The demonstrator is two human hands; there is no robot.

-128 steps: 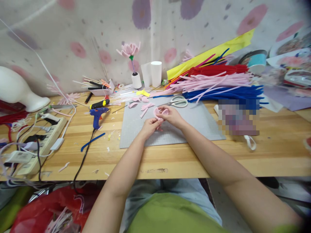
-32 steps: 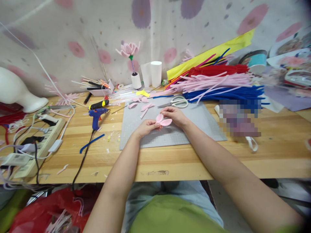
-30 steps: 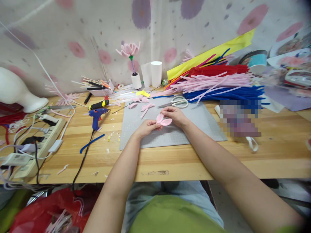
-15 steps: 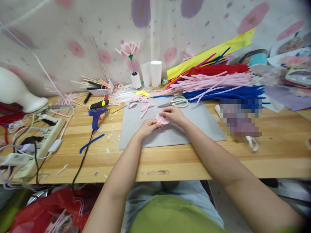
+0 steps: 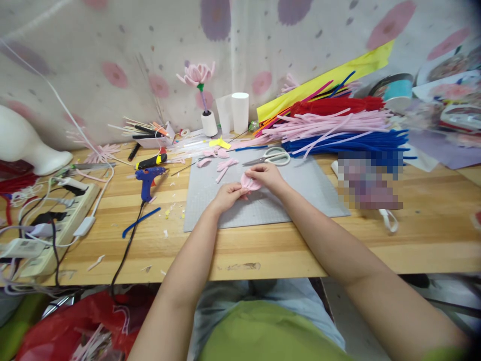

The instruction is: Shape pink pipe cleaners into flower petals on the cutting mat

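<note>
- Pink pipe-cleaner petal [image 5: 251, 182] sits between both hands, just above the grey cutting mat [image 5: 300, 200], near the middle of the mat.
- The left hand [image 5: 226, 195] pinches the near end of the petal with its fingertips closed on it.
- The right hand [image 5: 267, 176] curls over the far side of the petal, and its fingers are closed on it too.
- White-handled scissors [image 5: 271, 157] lie on the far edge of the mat, just behind the right hand.
- Some loose pink petals [image 5: 224, 166] lie on the far left corner of the mat.
- A blue glue gun [image 5: 148, 178] stands on the wooden table [image 5: 413, 240], left of the mat.
- A short blue pipe cleaner [image 5: 141, 221] lies on the table, left of the mat and nearer the person than the glue gun.
- Big heaps of pink pipe cleaners [image 5: 326, 125], blue pipe cleaners [image 5: 349, 143] and red pipe cleaners [image 5: 338, 106] lie behind the mat on its right side.
- A finished pink flower [image 5: 196, 74] stands in a small white holder [image 5: 206, 123] behind the mat.
- A white power strip [image 5: 63, 215] lies far left of the mat.
</note>
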